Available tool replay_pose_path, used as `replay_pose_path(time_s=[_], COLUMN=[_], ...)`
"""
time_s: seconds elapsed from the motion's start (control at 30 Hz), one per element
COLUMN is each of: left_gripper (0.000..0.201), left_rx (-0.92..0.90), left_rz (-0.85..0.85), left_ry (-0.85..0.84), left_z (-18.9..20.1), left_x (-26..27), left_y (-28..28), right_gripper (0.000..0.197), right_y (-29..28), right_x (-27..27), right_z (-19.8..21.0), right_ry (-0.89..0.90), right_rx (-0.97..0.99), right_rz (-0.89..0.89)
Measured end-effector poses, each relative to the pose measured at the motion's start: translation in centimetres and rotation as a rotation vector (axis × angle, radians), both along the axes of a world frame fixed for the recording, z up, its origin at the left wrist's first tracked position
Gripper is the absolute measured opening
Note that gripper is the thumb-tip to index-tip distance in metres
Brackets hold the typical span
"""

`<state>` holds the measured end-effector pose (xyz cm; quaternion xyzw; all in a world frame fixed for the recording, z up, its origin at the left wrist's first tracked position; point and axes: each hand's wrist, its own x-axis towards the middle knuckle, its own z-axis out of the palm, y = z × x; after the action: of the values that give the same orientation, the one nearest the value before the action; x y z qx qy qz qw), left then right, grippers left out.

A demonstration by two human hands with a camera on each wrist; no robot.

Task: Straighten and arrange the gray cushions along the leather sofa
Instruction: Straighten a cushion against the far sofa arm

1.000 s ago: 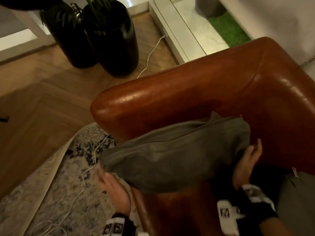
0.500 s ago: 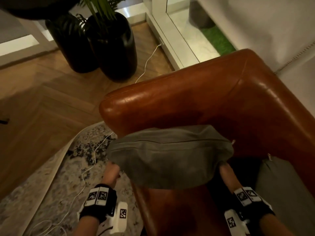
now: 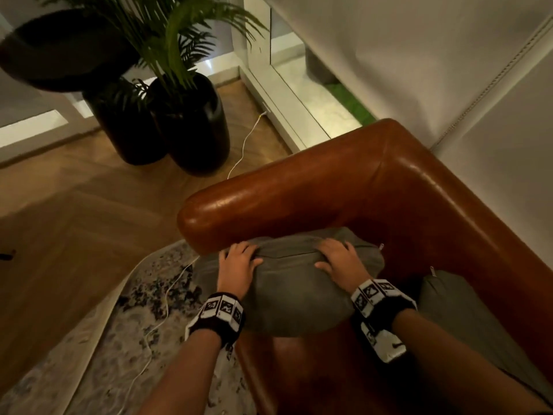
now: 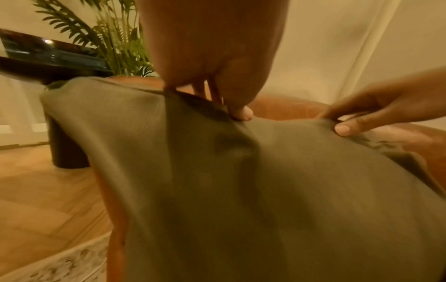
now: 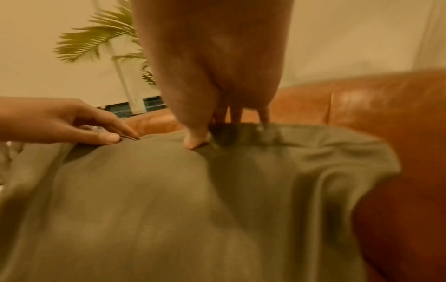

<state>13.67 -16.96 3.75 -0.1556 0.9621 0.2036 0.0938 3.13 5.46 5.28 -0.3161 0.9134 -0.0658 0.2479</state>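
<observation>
I see the gray cushion (image 3: 287,283) standing on the seat in the corner of the brown leather sofa (image 3: 299,187), leaning against the inside of the armrest. Its long axis runs parallel to that armrest, left to right in my head view, with the seamed top edge facing up and one corner with a zipper pull pointing toward the sofa back on the right. My left hand (image 3: 238,266) grips the top edge near its left end, fingers curled over the far side and thumb on the near face; my right hand (image 3: 338,260) grips the same edge further right in the same way. The two hands are apart, both clamped on this cushion.

The head view alone shows a second gray cushion (image 3: 466,319) lying on the seat just right of my right forearm, plus two black planters (image 3: 191,130) with a palm, a white cable (image 3: 242,148) on the wood floor and a patterned rug (image 3: 98,354).

The left wrist view shows my left thumb (image 4: 241,113) pressing a deep crease into the fabric. The right wrist view shows the cushion's right corner drooping in loose folds against the leather; both wrist pictures are blurred.
</observation>
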Motion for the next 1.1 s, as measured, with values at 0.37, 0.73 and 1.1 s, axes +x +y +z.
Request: replay_pose_path(time_s=[0.37, 0.73, 1.1], left_gripper=[0.009, 0.019, 0.015], left_rx=[-0.039, -0.003, 0.029], left_rz=[0.028, 0.092, 0.083], left_ry=[0.611, 0.544, 0.509], left_z=[10.7, 9.9, 9.0], left_x=[7.3, 7.9, 6.8], left_y=[2.6, 3.9, 3.9], right_gripper=[0.015, 0.001, 0.009], right_y=[4.0, 4.1, 3.2], right_x=[4.6, 6.2, 4.1], right_z=[11.4, 9.2, 8.9], right_ry=[0.334, 0.449, 0.407], right_rx=[-0.458, -0.463, -0.283], right_rz=[0.035, -0.023, 0.059])
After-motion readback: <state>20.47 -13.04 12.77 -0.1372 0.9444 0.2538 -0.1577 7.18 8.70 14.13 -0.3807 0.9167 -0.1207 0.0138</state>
